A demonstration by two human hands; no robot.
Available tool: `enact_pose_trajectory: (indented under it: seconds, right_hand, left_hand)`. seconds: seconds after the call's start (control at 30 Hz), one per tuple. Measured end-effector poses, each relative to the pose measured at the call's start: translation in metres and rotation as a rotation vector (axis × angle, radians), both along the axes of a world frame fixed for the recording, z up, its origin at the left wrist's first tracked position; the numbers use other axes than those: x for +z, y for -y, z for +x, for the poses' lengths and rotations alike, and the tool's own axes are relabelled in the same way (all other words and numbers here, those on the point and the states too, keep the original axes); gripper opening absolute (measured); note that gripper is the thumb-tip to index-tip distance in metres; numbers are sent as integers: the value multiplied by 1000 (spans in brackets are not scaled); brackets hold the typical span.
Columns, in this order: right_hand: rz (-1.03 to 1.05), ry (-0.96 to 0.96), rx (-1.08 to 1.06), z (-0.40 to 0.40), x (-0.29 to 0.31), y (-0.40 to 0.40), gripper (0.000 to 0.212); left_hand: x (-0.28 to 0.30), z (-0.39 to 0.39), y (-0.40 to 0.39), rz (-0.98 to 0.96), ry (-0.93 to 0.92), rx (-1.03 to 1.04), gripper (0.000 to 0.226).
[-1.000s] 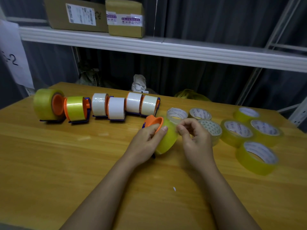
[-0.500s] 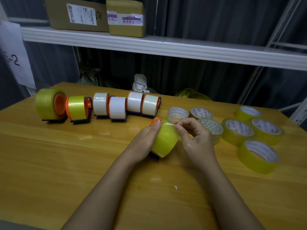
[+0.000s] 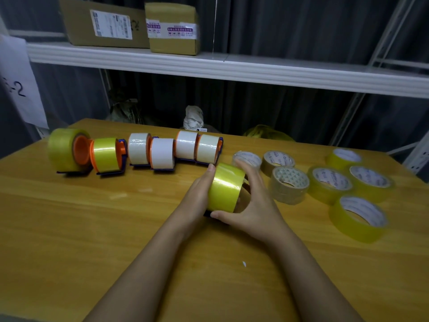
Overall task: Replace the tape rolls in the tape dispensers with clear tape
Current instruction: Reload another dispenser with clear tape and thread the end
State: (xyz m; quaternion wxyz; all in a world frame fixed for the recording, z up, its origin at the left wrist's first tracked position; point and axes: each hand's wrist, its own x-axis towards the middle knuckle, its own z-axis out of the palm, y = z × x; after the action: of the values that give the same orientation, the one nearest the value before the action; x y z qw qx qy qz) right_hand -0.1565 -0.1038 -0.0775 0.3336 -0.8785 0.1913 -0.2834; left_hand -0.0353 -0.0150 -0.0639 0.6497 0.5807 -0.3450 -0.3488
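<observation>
Since the earlier frame, right hand (image 3: 253, 205) has left the tape's top edge and now cups the yellow-clear roll (image 3: 226, 185) from its right side, thumb curled beneath; orange hub no longer visible. Left hand (image 3: 197, 194) presses flat, fingers straight, against the roll's left face. Roll stands on edge at mid-table (image 3: 69, 228). Six loaded dispensers (image 3: 162, 153) line up behind-left; loose rolls (image 3: 358, 217) lie to the right.

Both forearms extend forward, converging. Left hand (image 3: 197, 194) presses flat, fingers straight. Right hand (image 3: 256, 205) cups opposite, thumb low, fingers spread above.
</observation>
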Motion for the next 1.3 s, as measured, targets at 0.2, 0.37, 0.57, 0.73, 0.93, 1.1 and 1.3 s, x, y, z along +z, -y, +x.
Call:
enact_pose_trajectory:
  seconds: [0.2, 0.37, 0.57, 0.73, 0.93, 1.1, 1.3]
  right_hand:
    - [-83, -24, -130, 4, 6, -4, 106]
    - [90, 11, -137, 6, 2, -3, 100]
    - [223, 76, -80, 8, -4, -1, 94]
    - [211, 17, 5, 3, -10, -2, 115]
    - [108, 44, 14, 1, -8, 4, 114]
    - [8, 83, 6, 0, -5, 0, 107]
    - [-217, 5, -214, 1, -4, 1, 107]
  left_hand:
    - [-2, 4, 0, -46, -71, -18, 53]
    - [-1, 5, -1, -23, -59, -52, 59]
    - [-1, 4, -2, -24, -81, -85, 59]
    - [-3, 6, 3, -27, -71, -56, 44]
    - [-5, 11, 4, 16, -248, -40, 38]
    - [-6, 14, 4, -28, -196, 22, 40]
    - [-5, 9, 3, -69, -97, 9, 34]
